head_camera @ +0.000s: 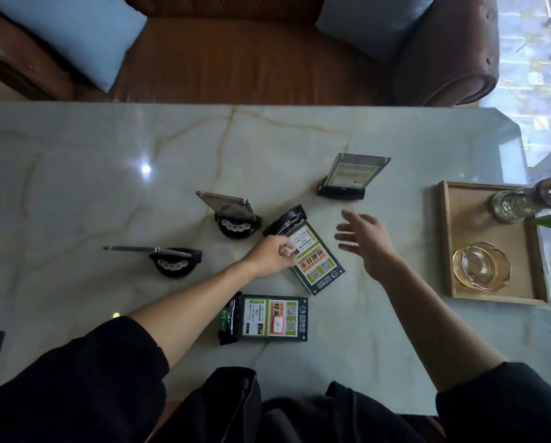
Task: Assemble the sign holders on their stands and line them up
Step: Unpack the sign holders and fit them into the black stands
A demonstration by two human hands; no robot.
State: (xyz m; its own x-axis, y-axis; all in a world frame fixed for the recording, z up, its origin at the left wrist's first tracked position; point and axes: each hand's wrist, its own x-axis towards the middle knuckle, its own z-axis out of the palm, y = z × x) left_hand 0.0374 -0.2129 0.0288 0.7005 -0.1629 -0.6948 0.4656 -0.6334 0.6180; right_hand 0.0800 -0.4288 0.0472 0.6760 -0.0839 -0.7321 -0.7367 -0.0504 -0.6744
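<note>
A: Nearest our edge of the desk (76, 174) we saw one sign holder (272, 318) lying flat, its black stand (228, 321) at its left end. Was that the one in hand?

B: No. Just beyond it, at mid-desk, our left hand (272, 259) had its grip closed in a pinch on the tilted sign holder (315, 263), which lay flat with its stand (285, 222) at the far end. Our right hand (365, 243) hovered beside it, fingers spread, holding nothing.

A: So we were on the step of standing that one up?

B: We judged so. The next move called for the right hand to steady the base while the left raised the panel upright.

A: And farther out?

B: Left of centre sat two stands with dark slabs on them, one (175, 260) lying nearly flat, one (236, 219) leaning. Toward the far right stood an upright holder (351, 175), and a wooden tray (445, 238) sat at the right edge.
</note>
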